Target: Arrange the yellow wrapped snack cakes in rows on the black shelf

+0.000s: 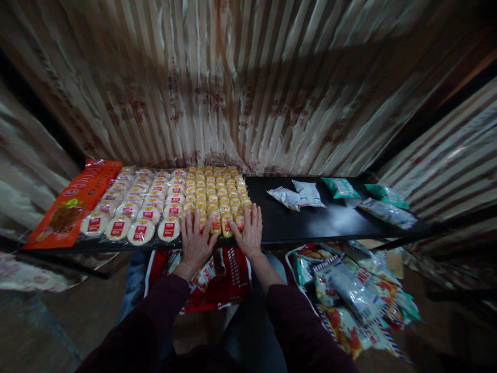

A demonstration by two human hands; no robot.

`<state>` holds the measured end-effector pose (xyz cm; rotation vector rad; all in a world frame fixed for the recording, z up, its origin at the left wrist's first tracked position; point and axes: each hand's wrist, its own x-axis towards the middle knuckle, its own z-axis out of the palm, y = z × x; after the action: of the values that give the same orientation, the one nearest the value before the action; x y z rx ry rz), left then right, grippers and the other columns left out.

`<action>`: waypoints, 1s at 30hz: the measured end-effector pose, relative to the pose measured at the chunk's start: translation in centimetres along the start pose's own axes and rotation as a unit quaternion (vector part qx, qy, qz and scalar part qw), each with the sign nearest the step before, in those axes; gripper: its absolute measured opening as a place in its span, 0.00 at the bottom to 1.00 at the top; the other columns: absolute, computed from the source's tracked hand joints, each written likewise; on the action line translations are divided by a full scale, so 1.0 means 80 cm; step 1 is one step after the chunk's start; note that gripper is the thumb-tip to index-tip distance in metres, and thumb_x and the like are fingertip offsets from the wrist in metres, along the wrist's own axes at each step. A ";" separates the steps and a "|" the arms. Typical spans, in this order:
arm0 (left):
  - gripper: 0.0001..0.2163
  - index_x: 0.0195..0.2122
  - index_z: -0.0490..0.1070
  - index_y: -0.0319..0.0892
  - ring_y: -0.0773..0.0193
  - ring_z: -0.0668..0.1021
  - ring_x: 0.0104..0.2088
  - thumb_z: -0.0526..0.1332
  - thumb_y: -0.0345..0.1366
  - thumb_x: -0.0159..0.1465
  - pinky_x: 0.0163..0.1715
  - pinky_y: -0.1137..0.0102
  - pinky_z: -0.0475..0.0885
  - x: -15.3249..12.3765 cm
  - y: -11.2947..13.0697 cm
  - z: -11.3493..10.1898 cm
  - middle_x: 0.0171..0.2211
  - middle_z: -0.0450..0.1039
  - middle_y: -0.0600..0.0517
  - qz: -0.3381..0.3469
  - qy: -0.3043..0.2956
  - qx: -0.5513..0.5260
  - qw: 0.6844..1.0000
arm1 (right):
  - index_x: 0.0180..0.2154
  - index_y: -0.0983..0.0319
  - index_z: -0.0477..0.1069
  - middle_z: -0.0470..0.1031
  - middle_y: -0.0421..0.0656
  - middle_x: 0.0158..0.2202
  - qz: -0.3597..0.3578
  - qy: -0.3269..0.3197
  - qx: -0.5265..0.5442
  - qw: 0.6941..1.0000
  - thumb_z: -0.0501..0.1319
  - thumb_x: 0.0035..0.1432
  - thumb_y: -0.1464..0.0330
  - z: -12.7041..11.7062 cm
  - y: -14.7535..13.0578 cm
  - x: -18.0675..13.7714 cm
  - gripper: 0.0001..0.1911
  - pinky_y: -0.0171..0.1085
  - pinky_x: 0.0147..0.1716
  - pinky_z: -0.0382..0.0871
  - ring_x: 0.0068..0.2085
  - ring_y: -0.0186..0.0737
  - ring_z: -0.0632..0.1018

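My left hand (pixel 196 237) lies flat with fingers spread on the front rows of small yellow packets (pixel 215 191), which stand in tidy rows on a black shelf (pixel 310 224). My right hand (pixel 248 232) lies flat beside it, fingers stretched over the right front packets of the same block. Neither hand grips anything. To the left of the yellow packets lie rows of round white cakes with red labels (pixel 140 207).
Orange flat packs (pixel 73 204) line the shelf's left end. Loose silver (pixel 297 196) and green snack bags (pixel 339 187) lie on the right part. Below the shelf sit a red bag (pixel 229 280) and a bag of mixed snack packets (pixel 349 295). A corrugated metal wall (pixel 248 83) stands behind.
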<state>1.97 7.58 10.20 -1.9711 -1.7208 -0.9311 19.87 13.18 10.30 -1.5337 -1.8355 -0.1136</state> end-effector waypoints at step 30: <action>0.23 0.59 0.66 0.45 0.45 0.51 0.67 0.58 0.42 0.63 0.63 0.45 0.48 0.011 -0.010 -0.003 0.67 0.49 0.42 0.017 -0.023 -0.018 0.999 | 0.59 0.61 0.61 0.50 0.54 0.66 -0.011 -0.019 -0.012 1.000 0.53 0.61 0.53 0.002 -0.021 -0.001 0.29 0.52 0.56 0.61 0.66 0.55 0.53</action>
<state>1.18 8.21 10.85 -2.0529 -1.7020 -0.9169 18.32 12.69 10.80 -1.5415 -1.8882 -0.1189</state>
